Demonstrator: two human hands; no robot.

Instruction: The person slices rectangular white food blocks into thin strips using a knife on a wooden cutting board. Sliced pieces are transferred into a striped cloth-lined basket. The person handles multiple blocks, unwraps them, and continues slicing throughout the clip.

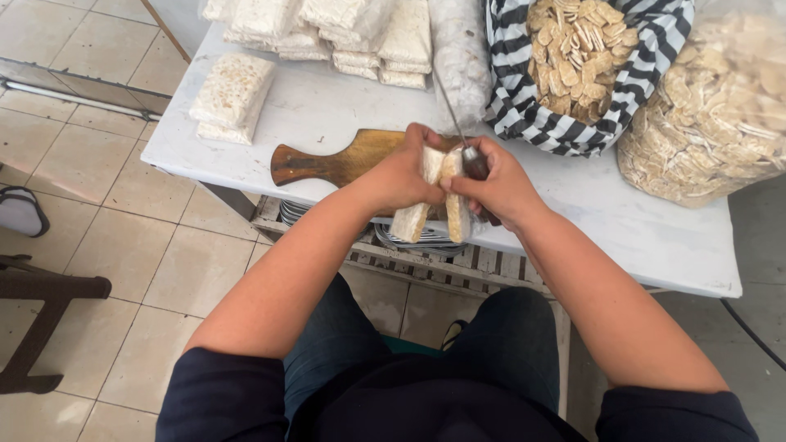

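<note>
While gripped upright, tempeh block (413, 214), both hands, long axis vertical.

Both hands at the table's (622, 221) near edge — left hand (401, 176) and right hand (499, 187) grip a pale tempeh block (432, 196), the right also holding a knife (463, 135). Wooden cutting board (327, 160) just behind, striped bag of chips (573, 65) at the far edge.

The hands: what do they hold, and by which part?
Both hands, left hand and right hand, grip the upper end of a pale block; the right also holds a knife by its handle.
</note>
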